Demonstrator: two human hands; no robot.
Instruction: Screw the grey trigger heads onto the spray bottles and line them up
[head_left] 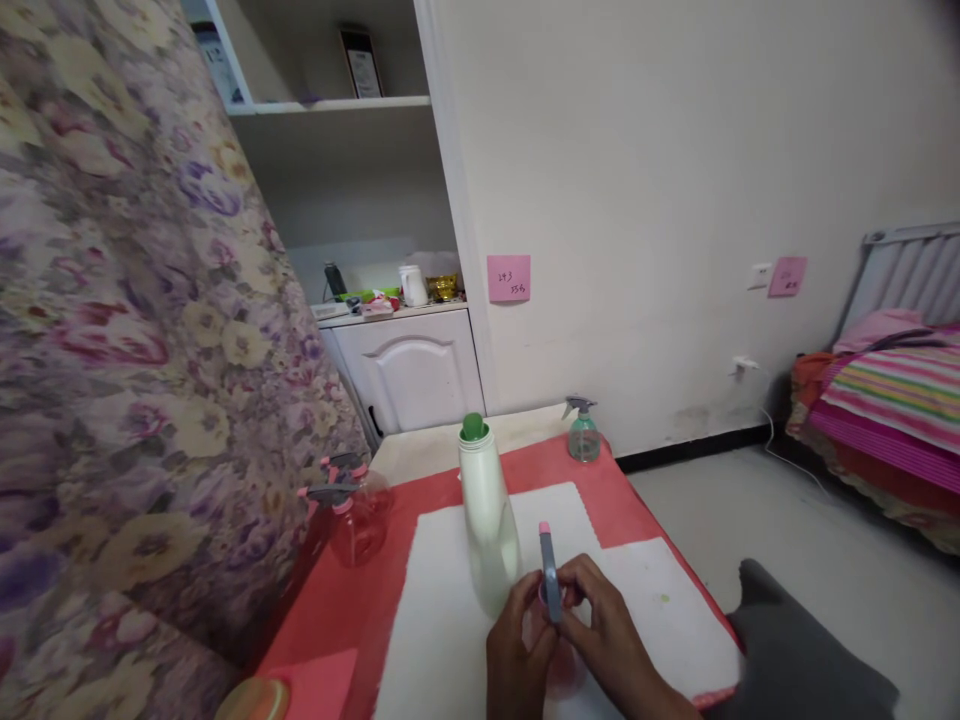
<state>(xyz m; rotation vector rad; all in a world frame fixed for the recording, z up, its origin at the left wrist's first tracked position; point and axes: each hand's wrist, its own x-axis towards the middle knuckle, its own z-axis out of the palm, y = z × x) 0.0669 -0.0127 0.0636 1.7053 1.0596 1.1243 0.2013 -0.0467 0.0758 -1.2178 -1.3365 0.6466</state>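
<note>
Close to me, my left hand (519,640) and my right hand (606,628) have their fingers closed around the neck of a small spray bottle (550,570). Its grey trigger head with a pink nozzle tip points away from me, and the pink see-through body is partly hidden below my hands. Just beyond my left hand stands a tall pale green bottle (486,510), uncapped, with a green spout at its mouth. White cloths (435,600) lie under the bottle and my hands.
Two pink spray bottles (358,530) stand at the table's left, near the floral curtain (195,400). A green spray bottle (583,440) is at the far right corner of the red-covered table (337,620). A round yellowish object (255,698) sits at the near left.
</note>
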